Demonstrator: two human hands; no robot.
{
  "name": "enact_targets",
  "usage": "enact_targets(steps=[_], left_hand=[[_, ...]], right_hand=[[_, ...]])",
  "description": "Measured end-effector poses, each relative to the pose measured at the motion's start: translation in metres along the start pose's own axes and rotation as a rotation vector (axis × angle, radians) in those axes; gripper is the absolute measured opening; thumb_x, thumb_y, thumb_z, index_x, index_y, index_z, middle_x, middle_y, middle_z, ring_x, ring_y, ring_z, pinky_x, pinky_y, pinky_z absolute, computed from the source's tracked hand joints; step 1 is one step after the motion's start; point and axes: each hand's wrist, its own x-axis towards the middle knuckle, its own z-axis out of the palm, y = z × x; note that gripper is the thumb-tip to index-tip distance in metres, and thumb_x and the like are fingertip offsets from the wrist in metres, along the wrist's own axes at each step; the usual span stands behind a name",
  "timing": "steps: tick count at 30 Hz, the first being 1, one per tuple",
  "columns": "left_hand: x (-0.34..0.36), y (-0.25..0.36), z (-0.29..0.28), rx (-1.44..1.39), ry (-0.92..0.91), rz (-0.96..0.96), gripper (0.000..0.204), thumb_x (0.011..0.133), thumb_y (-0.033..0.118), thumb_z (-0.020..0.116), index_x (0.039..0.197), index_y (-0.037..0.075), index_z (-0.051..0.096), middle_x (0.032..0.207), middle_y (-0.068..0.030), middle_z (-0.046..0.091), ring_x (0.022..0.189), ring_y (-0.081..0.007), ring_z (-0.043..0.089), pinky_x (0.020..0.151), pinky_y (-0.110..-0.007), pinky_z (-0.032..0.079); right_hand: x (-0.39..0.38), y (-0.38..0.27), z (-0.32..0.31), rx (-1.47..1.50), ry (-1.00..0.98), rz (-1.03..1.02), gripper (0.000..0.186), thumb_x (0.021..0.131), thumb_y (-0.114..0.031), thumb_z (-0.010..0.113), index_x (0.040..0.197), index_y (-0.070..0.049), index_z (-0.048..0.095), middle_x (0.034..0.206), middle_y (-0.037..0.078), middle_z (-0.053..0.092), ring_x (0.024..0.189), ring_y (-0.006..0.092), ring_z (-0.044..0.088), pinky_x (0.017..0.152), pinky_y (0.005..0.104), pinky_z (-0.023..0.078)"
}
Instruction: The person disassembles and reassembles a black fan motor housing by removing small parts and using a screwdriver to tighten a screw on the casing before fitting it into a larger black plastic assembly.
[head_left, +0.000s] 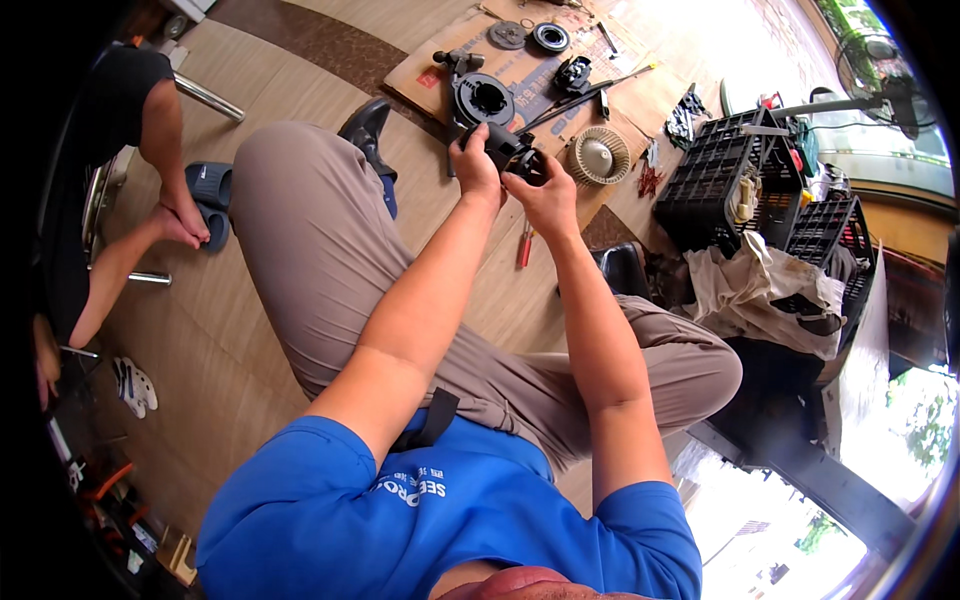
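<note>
Left hand (478, 168): fingers closed round the left end of a black cylindrical part (505, 146); right hand (546, 195): fingers curled on its right end; exact fingertip contact there is hard to make out; part is up between the two hands, near edge of the cardboard sheet (465, 38); long axis runs roughly hand to hand, right end slanting back toward the body; neither hand is nearer, both touch it.

Outward: large black ring (484, 98) just beyond the left hand; pale fan wheel (600, 155) just right of the right fingers; red-handled tool (525, 250) on the floor (300, 90), on the body side of the hands.

Counts: held part 1; large ring 1; fan wheel 1; red-handled tool 1; farther out, small black ring (551, 37) 1, grey disc (507, 35) 1, black blocky part (573, 75) 1; off right, black crates (705, 175), 2 visible; cloth (765, 290) 1, draped by them.
</note>
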Motion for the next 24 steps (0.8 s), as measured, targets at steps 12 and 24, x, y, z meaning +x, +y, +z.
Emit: enact_targets(steps=[12, 24], left_hand=[[-0.012, 0.005, 0.009, 0.069, 0.018, 0.163, 0.052, 0.090, 0.022, 0.070, 0.127, -0.002, 0.044, 0.119, -0.0137, 0.057, 0.102, -0.0213, 0.059, 0.091, -0.034, 0.050], [-0.018, 0.012, 0.015, -0.006, -0.079, 0.144, 0.048, 0.091, 0.017, 0.069, 0.128, -0.001, 0.044, 0.120, -0.0121, 0.056, 0.103, -0.0199, 0.058, 0.090, -0.033, 0.050]], right_hand=[[0.003, 0.010, -0.001, 0.314, -0.014, -0.023, 0.052, 0.078, -0.005, 0.084, 0.122, 0.008, 0.059, 0.108, 0.010, 0.070, 0.095, 0.0140, 0.067, 0.084, 0.0282, 0.054], [0.004, 0.004, -0.004, 0.522, -0.150, 0.005, 0.072, 0.082, 0.008, 0.074, 0.145, 0.000, 0.040, 0.134, 0.014, 0.057, 0.115, 0.0212, 0.061, 0.098, 0.0334, 0.052]])
